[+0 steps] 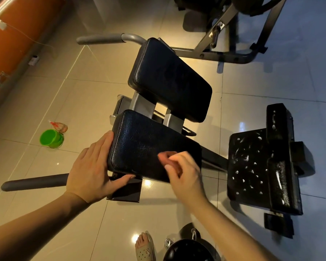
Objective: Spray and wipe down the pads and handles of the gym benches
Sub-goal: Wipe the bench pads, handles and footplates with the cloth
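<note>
Bracing the near pad (154, 146), the left hand (90, 170) clasps its left end, thumb hooked underneath. The right hand (181, 166) hovers blurred above it, fingers curled; any pinch cannot be told. Probably mid-wipe; the next pass needs the spray bottle (59, 126) on the floor.

Glossy beige floor tiles (94, 95) meet an orange wall (11, 44) (paint seemingly chipped).
</note>
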A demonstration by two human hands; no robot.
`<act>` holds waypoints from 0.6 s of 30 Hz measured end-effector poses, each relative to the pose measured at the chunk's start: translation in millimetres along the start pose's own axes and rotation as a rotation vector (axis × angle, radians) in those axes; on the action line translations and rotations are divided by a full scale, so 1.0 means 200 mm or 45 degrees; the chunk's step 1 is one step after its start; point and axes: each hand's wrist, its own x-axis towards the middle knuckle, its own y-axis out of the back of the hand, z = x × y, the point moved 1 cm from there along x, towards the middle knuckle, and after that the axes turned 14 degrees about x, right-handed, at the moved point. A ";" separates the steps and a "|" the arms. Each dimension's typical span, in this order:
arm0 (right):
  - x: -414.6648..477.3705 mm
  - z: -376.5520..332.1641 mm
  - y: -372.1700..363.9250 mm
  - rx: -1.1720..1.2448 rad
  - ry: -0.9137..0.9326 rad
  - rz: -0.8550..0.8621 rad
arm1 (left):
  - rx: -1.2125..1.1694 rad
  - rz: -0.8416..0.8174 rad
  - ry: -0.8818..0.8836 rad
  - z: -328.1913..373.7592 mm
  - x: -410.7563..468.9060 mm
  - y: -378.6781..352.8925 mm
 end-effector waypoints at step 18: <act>0.20 -0.30 -0.23 0.141 0.010 0.136 | 0.005 -0.002 0.002 -0.01 0.00 -0.01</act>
